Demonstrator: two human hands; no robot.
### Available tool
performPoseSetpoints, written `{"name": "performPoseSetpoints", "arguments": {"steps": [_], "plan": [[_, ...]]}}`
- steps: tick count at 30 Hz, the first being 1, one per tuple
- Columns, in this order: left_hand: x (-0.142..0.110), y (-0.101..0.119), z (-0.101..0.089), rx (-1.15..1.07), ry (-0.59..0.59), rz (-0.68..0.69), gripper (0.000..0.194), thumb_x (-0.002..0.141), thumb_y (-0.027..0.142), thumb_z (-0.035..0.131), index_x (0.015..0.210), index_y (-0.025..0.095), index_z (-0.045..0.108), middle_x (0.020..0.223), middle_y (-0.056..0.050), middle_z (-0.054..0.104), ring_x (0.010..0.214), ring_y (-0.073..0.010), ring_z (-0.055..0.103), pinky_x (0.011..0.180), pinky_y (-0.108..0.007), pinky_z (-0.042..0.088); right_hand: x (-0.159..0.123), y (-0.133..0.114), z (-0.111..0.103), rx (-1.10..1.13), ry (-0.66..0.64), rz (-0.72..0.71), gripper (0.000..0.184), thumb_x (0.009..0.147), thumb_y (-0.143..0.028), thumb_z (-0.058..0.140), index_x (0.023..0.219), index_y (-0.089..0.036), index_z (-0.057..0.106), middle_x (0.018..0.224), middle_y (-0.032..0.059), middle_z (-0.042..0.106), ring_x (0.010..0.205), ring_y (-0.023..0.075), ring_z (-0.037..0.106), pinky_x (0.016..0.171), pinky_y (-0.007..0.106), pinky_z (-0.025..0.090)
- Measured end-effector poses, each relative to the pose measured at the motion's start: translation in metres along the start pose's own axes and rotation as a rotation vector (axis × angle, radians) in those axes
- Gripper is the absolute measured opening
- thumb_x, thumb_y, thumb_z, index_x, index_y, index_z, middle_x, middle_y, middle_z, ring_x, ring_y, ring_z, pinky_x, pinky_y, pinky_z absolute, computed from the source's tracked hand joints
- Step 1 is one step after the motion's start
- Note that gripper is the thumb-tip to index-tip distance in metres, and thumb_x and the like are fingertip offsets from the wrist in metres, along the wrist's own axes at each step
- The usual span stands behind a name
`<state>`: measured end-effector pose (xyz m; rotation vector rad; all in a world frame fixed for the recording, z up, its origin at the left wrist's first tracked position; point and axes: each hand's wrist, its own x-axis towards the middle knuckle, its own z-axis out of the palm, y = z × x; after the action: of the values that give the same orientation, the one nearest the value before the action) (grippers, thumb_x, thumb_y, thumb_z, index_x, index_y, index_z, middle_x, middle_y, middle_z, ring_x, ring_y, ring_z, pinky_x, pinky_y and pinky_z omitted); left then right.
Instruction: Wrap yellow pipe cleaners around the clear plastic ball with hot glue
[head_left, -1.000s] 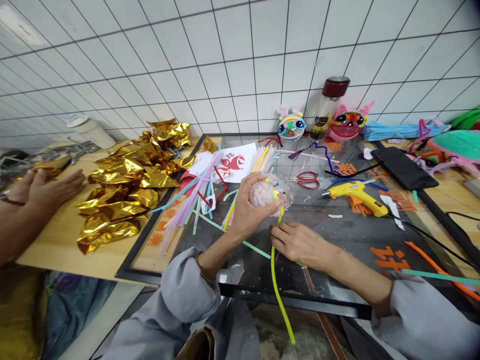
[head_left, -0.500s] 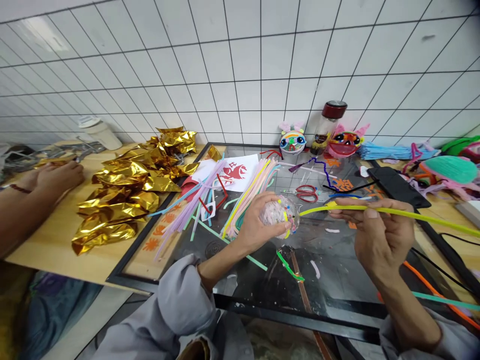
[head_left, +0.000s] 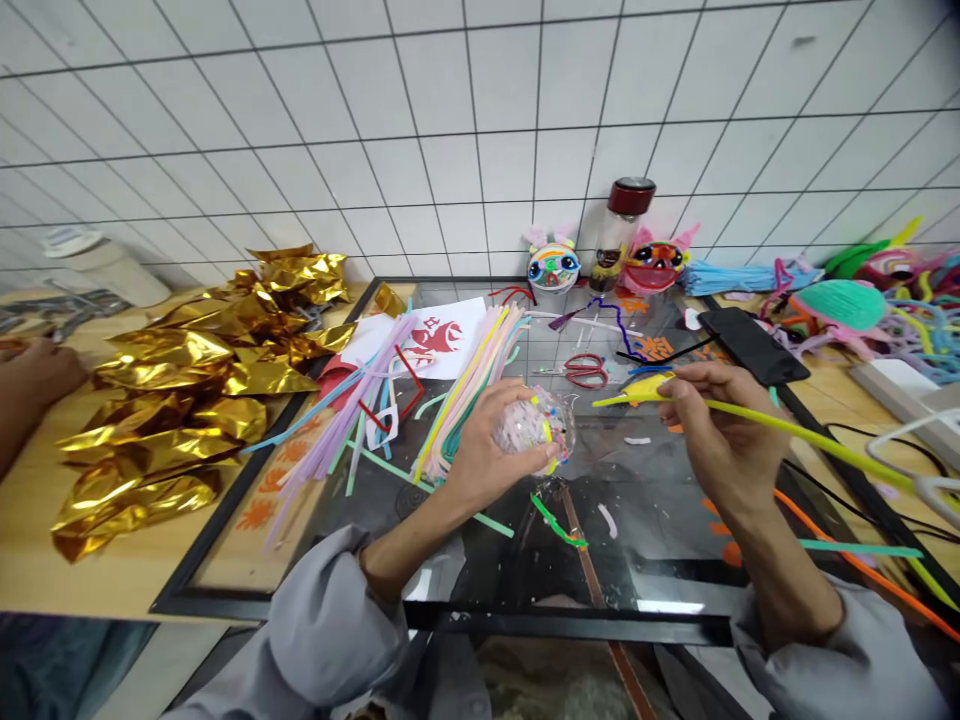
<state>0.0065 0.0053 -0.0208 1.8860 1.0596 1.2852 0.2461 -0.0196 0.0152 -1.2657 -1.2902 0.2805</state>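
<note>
In my left hand (head_left: 495, 440) is a clear rounded ball (head_left: 534, 432) with pale filling, small coloured bits and a yellow strip on its side; thumb and fingers wrap round it. My right hand (head_left: 724, 430) pinches a long yellow pipe cleaner (head_left: 814, 440), whose one end points left toward the ball, apart from it, while the rest trails off to the right. Directly behind those fingers lies a yellow hot glue gun (head_left: 646, 388), mostly hidden by the hand. A short green pipe cleaner piece (head_left: 556, 522) rests on the dark glass below the ball.
Red-handled scissors (head_left: 586, 371), a bundle of pastel pipe cleaners (head_left: 472, 385) and a white paper with a red print (head_left: 450, 335) lie beyond. Two decorated heads (head_left: 553, 265) and a bottle (head_left: 621, 235) stand by the wall. Gold foil (head_left: 195, 370) and another person's hand (head_left: 45, 375) are left.
My right hand has moved from below the ball out to the right, carrying the yellow pipe cleaner over the glue gun. My left hand still holds the ball. The view has shifted.
</note>
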Motion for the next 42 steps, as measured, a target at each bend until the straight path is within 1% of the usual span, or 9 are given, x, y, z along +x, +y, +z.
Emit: {"name": "performPoseSetpoints", "arguments": {"steps": [4,8,10,13,18,23,28,38,42], "plan": [[-0.001,0.0,-0.002,0.025,-0.032,-0.017,0.048,0.069,0.028,0.08,0.112,0.023,0.06,0.129,-0.01,0.061,0.129,-0.0271,0.055,0.114,-0.048,0.039,0.007,0.011,0.0,-0.071,-0.189,0.042,0.027,0.094,-0.047,0.056,0.103,-0.022,0.062,0.076,0.0,0.068,0.055,0.0126,0.058,0.05,0.026,0.046],[-0.002,-0.002,-0.002,0.018,-0.028,-0.021,0.05,0.069,0.029,0.081,0.113,0.023,0.06,0.13,-0.01,0.06,0.129,-0.0279,0.054,0.113,-0.049,0.04,0.024,0.008,0.003,-0.077,-0.353,0.159,0.036,0.096,-0.053,0.047,0.081,-0.022,0.059,0.065,0.0001,0.064,0.052,0.0126,0.058,0.047,0.024,0.044],[-0.002,-0.003,-0.002,0.017,-0.028,-0.032,0.05,0.068,0.03,0.081,0.113,0.023,0.06,0.131,-0.01,0.06,0.129,-0.0283,0.055,0.113,-0.049,0.04,0.033,0.009,0.005,-0.054,-0.447,0.226,0.03,0.093,-0.047,0.051,0.079,-0.022,0.057,0.063,-0.001,0.063,0.052,0.0122,0.058,0.047,0.023,0.045],[-0.002,-0.003,-0.002,0.014,-0.033,-0.049,0.05,0.068,0.03,0.08,0.113,0.023,0.06,0.131,-0.011,0.06,0.128,-0.0284,0.055,0.113,-0.049,0.04,0.045,0.018,0.01,-0.056,-0.556,0.301,0.01,0.076,-0.026,0.067,0.077,-0.021,0.059,0.056,-0.0049,0.06,0.05,0.011,0.056,0.047,0.021,0.045],[0.0,-0.002,-0.001,0.006,-0.025,-0.085,0.049,0.067,0.03,0.08,0.112,0.021,0.061,0.129,-0.011,0.06,0.128,-0.0284,0.055,0.114,-0.048,0.039,0.058,0.031,0.022,0.038,-0.66,0.356,0.014,0.062,-0.017,0.074,0.071,-0.018,0.063,0.056,-0.0028,0.064,0.048,0.0113,0.059,0.044,0.021,0.047],[0.001,-0.002,0.0,-0.015,-0.01,-0.089,0.048,0.066,0.03,0.08,0.11,0.02,0.062,0.127,-0.011,0.062,0.126,-0.0284,0.056,0.113,-0.048,0.039,0.086,0.036,0.036,0.149,-0.577,0.365,0.028,0.067,-0.036,0.083,0.071,-0.016,0.063,0.06,0.0026,0.067,0.052,0.0142,0.066,0.05,0.025,0.058],[0.002,-0.001,0.0,-0.025,-0.002,-0.112,0.048,0.065,0.032,0.081,0.108,0.022,0.063,0.127,-0.01,0.062,0.127,-0.0283,0.055,0.113,-0.048,0.04,0.111,0.041,0.045,0.14,-0.502,0.366,0.035,0.068,-0.039,0.085,0.063,-0.014,0.061,0.054,0.0035,0.065,0.04,0.0122,0.062,0.039,0.022,0.054],[0.001,-0.001,0.0,-0.019,0.001,-0.092,0.049,0.066,0.032,0.082,0.11,0.023,0.062,0.127,-0.009,0.062,0.125,-0.0261,0.057,0.112,-0.047,0.041,0.094,0.049,0.053,0.034,-0.602,0.36,0.023,0.064,-0.026,0.086,0.068,-0.014,0.067,0.053,0.002,0.066,0.048,0.0156,0.067,0.046,0.024,0.057],[0.002,-0.001,0.001,-0.011,-0.002,-0.083,0.048,0.066,0.031,0.082,0.11,0.022,0.062,0.126,-0.01,0.062,0.125,-0.0268,0.056,0.112,-0.047,0.04,0.086,0.05,0.053,-0.047,-0.641,0.328,0.015,0.064,-0.022,0.082,0.065,-0.015,0.069,0.051,-0.0003,0.064,0.044,0.0144,0.062,0.044,0.024,0.052]]}}
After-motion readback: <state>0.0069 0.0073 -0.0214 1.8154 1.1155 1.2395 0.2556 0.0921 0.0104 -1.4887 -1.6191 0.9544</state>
